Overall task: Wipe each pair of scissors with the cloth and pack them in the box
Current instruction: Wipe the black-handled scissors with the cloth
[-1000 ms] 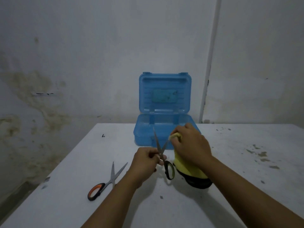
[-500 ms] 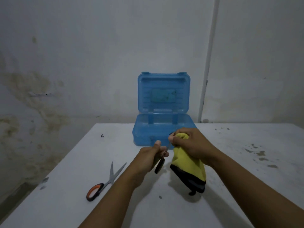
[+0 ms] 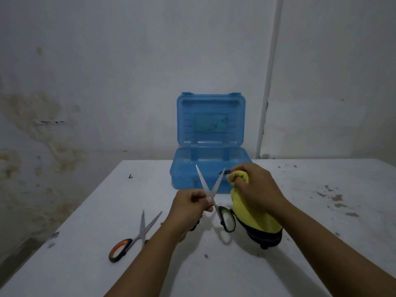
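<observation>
My left hand (image 3: pixel 189 207) grips a pair of scissors (image 3: pixel 211 189) with black and yellow-green handles near the pivot; its blades are spread and point up toward the box. My right hand (image 3: pixel 255 187) holds a bunched yellow cloth (image 3: pixel 252 219) with a black edge, right beside the tip of the right blade. A second pair of scissors (image 3: pixel 137 234) with orange and black handles lies with blades spread on the white table (image 3: pixel 85 264) at the left. The blue plastic box (image 3: pixel 211 168) stands behind my hands with its lid up.
A stained wall rises just behind the table, and a white pipe (image 3: pixel 269 82) runs down it to the right of the box. Dark flecks and stains mark the table top at the right (image 3: pixel 334 196). The table's left edge drops off near the orange-handled scissors.
The scissors in my left hand have reappeared with blades spread and pointing up; half a second ago they were mostly hidden. My right hand with the cloth shifted slightly right, beside the blade tip.
</observation>
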